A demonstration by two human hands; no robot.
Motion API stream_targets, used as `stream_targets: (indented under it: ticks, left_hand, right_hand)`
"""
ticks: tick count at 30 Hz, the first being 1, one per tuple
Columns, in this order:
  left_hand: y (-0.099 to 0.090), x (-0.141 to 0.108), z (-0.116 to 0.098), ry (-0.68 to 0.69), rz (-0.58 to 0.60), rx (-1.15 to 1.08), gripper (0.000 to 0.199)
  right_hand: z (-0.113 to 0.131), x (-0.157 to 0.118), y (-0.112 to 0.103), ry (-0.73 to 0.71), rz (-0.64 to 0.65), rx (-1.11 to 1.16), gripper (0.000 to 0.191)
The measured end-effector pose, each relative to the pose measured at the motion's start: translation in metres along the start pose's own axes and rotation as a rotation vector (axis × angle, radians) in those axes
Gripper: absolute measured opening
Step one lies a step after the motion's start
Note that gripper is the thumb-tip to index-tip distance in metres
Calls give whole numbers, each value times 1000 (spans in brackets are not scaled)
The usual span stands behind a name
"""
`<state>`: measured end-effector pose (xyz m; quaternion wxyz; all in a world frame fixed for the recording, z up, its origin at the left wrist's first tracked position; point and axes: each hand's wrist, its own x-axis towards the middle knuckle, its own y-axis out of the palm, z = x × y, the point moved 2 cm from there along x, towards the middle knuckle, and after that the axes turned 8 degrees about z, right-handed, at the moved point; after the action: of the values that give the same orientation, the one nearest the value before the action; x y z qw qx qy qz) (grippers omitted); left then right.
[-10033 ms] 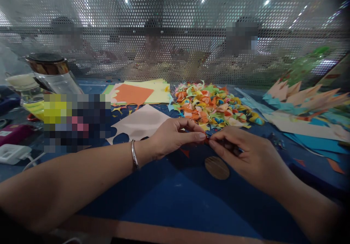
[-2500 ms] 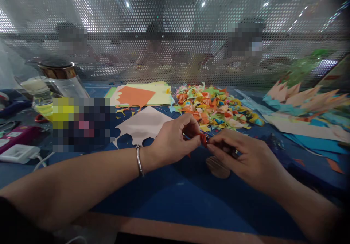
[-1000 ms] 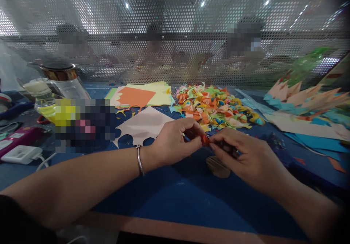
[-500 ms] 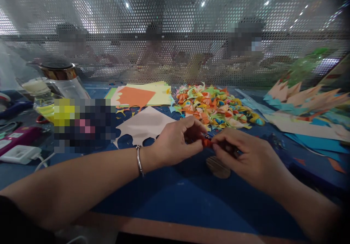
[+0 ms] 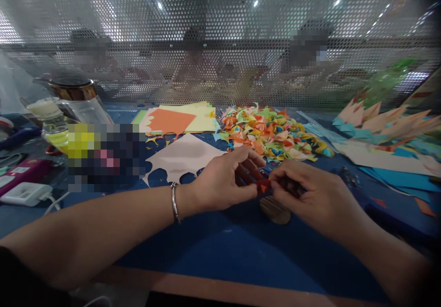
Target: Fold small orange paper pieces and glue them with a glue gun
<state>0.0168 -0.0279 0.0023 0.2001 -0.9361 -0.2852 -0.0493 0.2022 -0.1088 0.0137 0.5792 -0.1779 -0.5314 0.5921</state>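
Between my two hands is a small folded piece of red-orange paper (image 5: 263, 186). The thumb and fingers of my left hand (image 5: 229, 178) pinch its left side, and a silver bracelet (image 5: 175, 201) circles that wrist. My right hand (image 5: 303, 190) grips the other side with thumb and forefinger; its remaining fingers are curled and partly hidden. Just below the paper lies a round brown striped disc (image 5: 274, 209) on the blue table (image 5: 220, 247). A pale pink sheet (image 5: 188, 155) with scalloped cut-outs lies beyond my left hand.
Behind my hands is a heap of colourful folded paper pieces (image 5: 272, 132). Stacked coloured sheets (image 5: 200, 119) lie left of it. Rows of pointed folded paper (image 5: 382, 119) and blue sheets (image 5: 399, 174) are at right. A bottle (image 5: 51, 119), jar (image 5: 81, 100) and white charger (image 5: 27, 193) stand left.
The red-orange paper has shifted slightly down and right between my fingers. My left fingers have spread a little and show more gaps.
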Motion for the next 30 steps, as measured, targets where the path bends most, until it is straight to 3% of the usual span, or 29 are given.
stream_targets:
  ticks: [7,14,18,22,26,30]
  left_hand:
    - [-1,4,8,-55,-45,-115,37]
    - [0,6,9,-27,11,-241,39]
    - [-1,7,9,-85,5,-311,38]
    - [-4,9,9,-116,-66,-332,38]
    - [-4,10,9,-99,-63,-343,36]
    - [-5,9,10,-93,-92,-248,33]
  right_hand:
    - [-2,-1,1,16,-14,-4,15]
    - [0,0,-1,4,-23,20,16]
    - [-3,0,-3,33,-18,32,16]
    - [-5,-1,-4,59,-14,46,15]
    - [-9,-5,-1,77,-15,36,14]
    - [-16,-6,-1,98,-1,12,16]
